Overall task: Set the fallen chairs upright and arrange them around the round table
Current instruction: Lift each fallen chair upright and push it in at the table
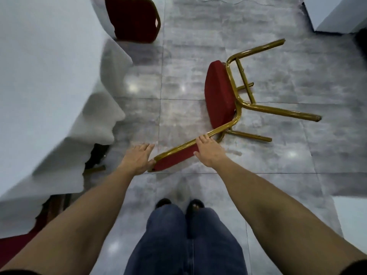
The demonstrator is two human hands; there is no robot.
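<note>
A fallen chair (219,96) with a red cushion and gold metal frame lies on its side on the grey floor, legs pointing right. Its red backrest (172,158) points toward me. My left hand (138,158) is at the top end of the backrest, thumb touching the corner. My right hand (208,150) lies over the gold side rail and the red pad, fingers curled on the rail. The round table (45,76), draped in a white cloth, fills the left side.
An upright red chair (132,18) stands at the table's far side. Another chair's gold leg (95,169) and a red seat (17,245) show under the cloth at lower left. A white-covered object (335,14) sits top right. My feet (179,204) stand below the backrest.
</note>
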